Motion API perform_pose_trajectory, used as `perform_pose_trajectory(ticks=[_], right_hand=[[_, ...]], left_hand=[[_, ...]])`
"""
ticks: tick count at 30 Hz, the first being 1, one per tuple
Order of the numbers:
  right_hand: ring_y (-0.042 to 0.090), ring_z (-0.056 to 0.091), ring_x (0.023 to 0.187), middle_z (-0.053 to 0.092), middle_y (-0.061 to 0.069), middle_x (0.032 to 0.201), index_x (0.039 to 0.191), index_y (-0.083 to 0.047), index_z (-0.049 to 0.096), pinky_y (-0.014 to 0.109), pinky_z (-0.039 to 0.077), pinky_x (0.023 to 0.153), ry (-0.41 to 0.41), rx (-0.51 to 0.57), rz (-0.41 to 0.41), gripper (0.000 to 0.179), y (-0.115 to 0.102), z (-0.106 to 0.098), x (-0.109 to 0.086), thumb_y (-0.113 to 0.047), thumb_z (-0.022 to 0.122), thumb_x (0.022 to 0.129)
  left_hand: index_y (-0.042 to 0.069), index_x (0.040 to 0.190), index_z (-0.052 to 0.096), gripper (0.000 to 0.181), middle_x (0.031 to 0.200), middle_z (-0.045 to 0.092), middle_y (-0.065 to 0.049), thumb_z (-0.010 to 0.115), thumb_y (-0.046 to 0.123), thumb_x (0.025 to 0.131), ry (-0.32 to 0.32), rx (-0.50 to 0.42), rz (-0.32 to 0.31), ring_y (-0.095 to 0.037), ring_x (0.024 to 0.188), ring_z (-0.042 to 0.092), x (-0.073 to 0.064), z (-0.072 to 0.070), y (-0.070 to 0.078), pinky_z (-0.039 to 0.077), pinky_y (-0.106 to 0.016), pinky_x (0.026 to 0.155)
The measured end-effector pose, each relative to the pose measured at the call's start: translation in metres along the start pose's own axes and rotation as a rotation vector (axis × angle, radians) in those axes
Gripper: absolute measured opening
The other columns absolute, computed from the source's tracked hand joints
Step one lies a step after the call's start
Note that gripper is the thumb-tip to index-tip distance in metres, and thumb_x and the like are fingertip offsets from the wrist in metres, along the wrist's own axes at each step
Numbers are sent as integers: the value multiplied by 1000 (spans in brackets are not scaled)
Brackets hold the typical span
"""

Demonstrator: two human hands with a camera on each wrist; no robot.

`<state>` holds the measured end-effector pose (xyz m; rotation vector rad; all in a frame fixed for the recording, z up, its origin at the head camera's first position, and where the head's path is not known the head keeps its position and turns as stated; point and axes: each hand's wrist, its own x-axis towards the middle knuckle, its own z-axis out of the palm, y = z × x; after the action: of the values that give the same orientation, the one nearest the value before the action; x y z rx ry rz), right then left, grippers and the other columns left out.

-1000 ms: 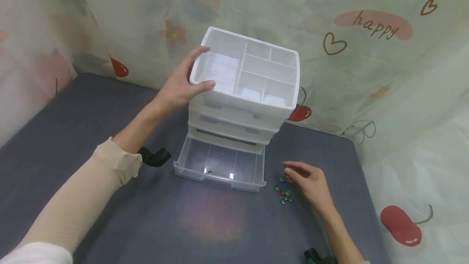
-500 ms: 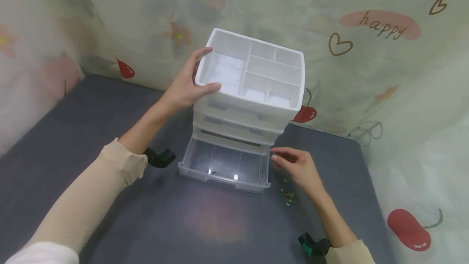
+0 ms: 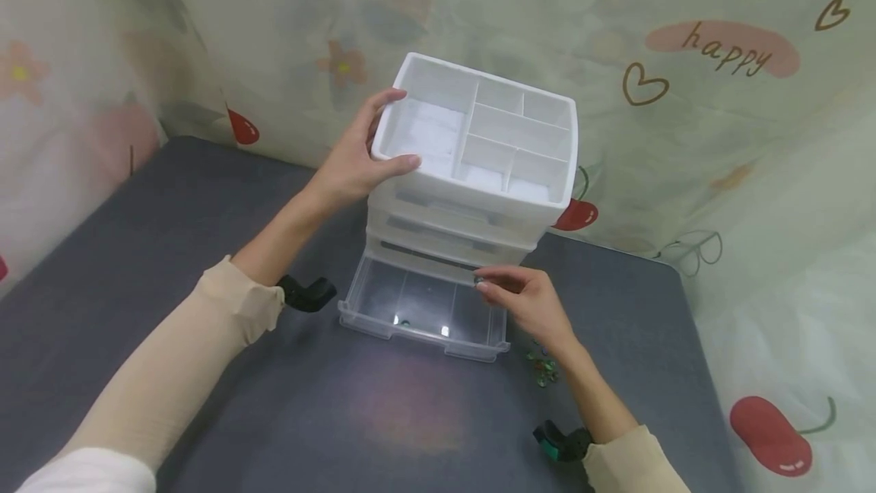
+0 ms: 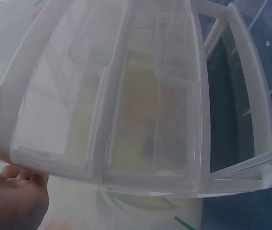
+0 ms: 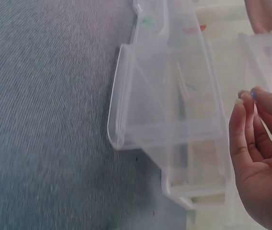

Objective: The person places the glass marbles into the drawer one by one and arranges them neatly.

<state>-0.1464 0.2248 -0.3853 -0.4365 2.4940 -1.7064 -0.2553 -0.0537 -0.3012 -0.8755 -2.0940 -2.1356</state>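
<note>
A white drawer organizer (image 3: 472,189) with a divided top tray (image 3: 427,128) stands on the table. My left hand (image 3: 356,151) grips the left end of its top rim, thumb at the front and fingers around the side. The bottom clear drawer (image 3: 424,303) is pulled out, and one small green glass bead (image 3: 406,323) lies inside near the front. Over the right side of that drawer, my right hand (image 3: 534,306) pinches a small bluish glass bead (image 5: 253,94) between thumb and fingertips. Several green and other coloured glass beads (image 3: 543,371) lie on the table right of the drawer.
The dark grey table (image 3: 274,394) extends in front of and to both sides of the organizer. A patterned cloth backdrop (image 3: 616,6) rises behind. Black wrist-worn devices are on the left wrist (image 3: 308,294) and right wrist (image 3: 563,441).
My right hand has moved left with the bead, from beside the loose beads to over the open drawer. My left hand keeps its hold on the organizer; the view has shifted slightly.
</note>
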Motion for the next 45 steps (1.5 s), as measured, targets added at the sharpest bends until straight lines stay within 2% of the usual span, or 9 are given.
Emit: perform_pose_trajectory(ticks=[3,9,12,19,23,30,36,41,45], right_hand=[[21,64,79,66,17,94,106,2,64,38,50,72,-11,-16,10,24,-10,9,3,-7,64,84],[39,62,82,66,16,92,104,1,66,36,51,69,-11,13,21,23,-14,23,11,-9,65,83],[41,61,81,66,18,90,104,1,66,36,51,68,-12,45,32,24,-12,29,16,-9,66,83],[39,62,80,66,22,91,104,0,67,41,51,70,-18,100,106,23,-13,43,29,-8,66,82],[39,62,81,67,18,87,102,1,68,45,50,71,-22,133,151,24,-3,52,40,-9,68,81],[29,65,76,68,12,83,102,0,68,40,51,68,-42,93,195,26,18,63,53,-13,70,80],[30,65,76,68,15,84,103,2,67,36,52,67,-78,120,214,27,24,71,60,-10,70,80],[26,66,74,68,11,82,102,2,67,35,52,66,-102,86,219,24,25,79,64,-8,68,80],[23,66,71,68,11,81,100,2,68,34,52,65,-119,92,261,22,29,85,66,-5,68,80]], left_hand=[[11,139,24,75,135,33,-17,67,0,78,0,-1,1,-35,109,44,0,0,0,46,-30,74],[11,139,24,76,133,35,-18,67,1,78,5,-2,-7,-35,109,44,0,0,1,46,-31,74],[12,139,24,75,133,35,-19,68,1,78,3,-2,-10,-35,109,45,-1,0,1,46,-31,75],[14,140,24,76,135,33,-16,68,4,79,3,12,-22,-33,109,45,-3,-1,1,46,-32,74],[14,140,24,76,135,34,-17,68,3,79,13,13,-17,-33,110,44,-3,-2,1,46,-32,74],[11,140,23,75,133,35,-19,67,1,79,-6,20,15,-34,110,44,0,1,0,44,-31,77],[12,141,23,76,132,34,-19,66,1,80,-19,-1,16,-34,110,44,0,1,-1,44,-32,78],[13,141,22,76,133,34,-18,66,2,80,-17,-19,9,-34,112,43,-1,0,-1,44,-32,78],[13,141,22,76,134,33,-18,66,2,80,-20,-15,8,-34,113,42,-1,0,-1,44,-33,79]])
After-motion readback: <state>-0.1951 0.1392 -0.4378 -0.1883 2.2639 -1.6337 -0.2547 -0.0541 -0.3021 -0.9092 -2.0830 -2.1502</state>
